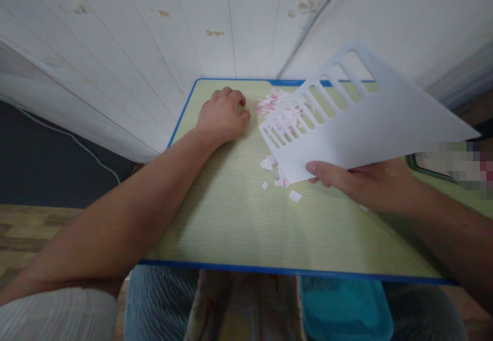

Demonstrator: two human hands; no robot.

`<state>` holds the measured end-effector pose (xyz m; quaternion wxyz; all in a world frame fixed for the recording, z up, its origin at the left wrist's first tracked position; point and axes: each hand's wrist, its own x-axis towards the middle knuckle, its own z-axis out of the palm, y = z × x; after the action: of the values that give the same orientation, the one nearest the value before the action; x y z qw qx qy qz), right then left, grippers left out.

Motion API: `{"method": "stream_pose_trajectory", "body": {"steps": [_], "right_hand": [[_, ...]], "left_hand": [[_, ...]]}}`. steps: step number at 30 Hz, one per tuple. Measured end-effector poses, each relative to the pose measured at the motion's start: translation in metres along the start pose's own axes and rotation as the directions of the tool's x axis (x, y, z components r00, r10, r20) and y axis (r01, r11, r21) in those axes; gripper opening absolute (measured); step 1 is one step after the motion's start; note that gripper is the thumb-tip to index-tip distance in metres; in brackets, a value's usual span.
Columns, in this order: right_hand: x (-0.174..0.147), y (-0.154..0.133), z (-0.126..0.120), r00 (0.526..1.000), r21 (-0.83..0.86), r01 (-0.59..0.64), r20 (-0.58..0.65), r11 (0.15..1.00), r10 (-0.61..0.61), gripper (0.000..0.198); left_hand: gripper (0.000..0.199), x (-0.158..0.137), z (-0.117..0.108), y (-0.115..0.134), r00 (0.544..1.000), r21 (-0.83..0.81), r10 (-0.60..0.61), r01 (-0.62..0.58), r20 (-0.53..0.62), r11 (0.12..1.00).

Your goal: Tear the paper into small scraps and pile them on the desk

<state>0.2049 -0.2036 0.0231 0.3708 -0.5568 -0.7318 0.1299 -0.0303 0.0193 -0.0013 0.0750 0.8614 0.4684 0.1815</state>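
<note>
My right hand (pixel 379 184) grips a white sheet of paper (pixel 346 135) by its lower edge, thumb on top. A row of long slots, shorter towards the left, is cut along the sheet's upper left side. The sheet is tilted above the table. On the table, my left hand (pixel 224 115) rests with fingers loosely curled, a gap between thumb and forefinger, and nothing visible in it. Just right of it lies a heap of pink and white paper scraps (pixel 273 102), partly behind the sheet. Loose bits, such as a small white scrap (pixel 295 196), lie below the sheet.
The pale green table (pixel 231 223) has a blue edge and stands against a white panelled wall (pixel 192 27). A dark-rimmed object with a blurred-out surface lies at the right. Below the front edge are a turquoise tray (pixel 346 310) and a patterned cloth (pixel 246 305).
</note>
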Motion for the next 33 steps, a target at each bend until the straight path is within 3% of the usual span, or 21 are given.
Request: {"method": "stream_pose_trajectory", "body": {"steps": [4, 12, 18, 24, 29, 33], "right_hand": [[-0.0005, 0.0039, -0.0010, 0.997, 0.066, -0.072, -0.036, 0.995, 0.075, 0.039], [-0.0012, 0.0063, -0.0002, 0.993, 0.051, -0.078, -0.085, 0.996, 0.082, 0.041], [0.0000, 0.0014, -0.0007, 0.999, 0.013, -0.026, -0.019, 1.000, 0.026, 0.045], [-0.0019, 0.0071, 0.0007, 0.991, 0.026, -0.072, -0.111, 0.997, 0.075, 0.038], [-0.0006, 0.0032, 0.0002, 0.999, 0.017, -0.009, -0.044, 1.000, 0.010, 0.043], [0.0007, 0.0027, -0.0007, 0.997, 0.038, -0.026, -0.069, 0.999, 0.029, 0.042]], "left_hand": [[0.034, 0.0002, 0.0012, -0.0002, 1.000, -0.001, -0.005, 0.005, -0.005, 1.000], [0.031, 0.0003, 0.0000, 0.0000, 1.000, -0.003, 0.002, -0.002, 0.004, 1.000], [0.031, 0.0003, 0.0001, 0.0004, 1.000, -0.017, 0.001, -0.001, -0.005, 1.000], [0.031, 0.0000, 0.0006, 0.0005, 1.000, -0.003, -0.004, 0.004, 0.002, 1.000], [0.031, 0.0003, 0.0004, 0.0011, 1.000, -0.011, -0.011, 0.011, -0.006, 1.000], [0.030, -0.0001, -0.0003, 0.0015, 1.000, -0.010, -0.009, 0.009, -0.001, 1.000]]}}
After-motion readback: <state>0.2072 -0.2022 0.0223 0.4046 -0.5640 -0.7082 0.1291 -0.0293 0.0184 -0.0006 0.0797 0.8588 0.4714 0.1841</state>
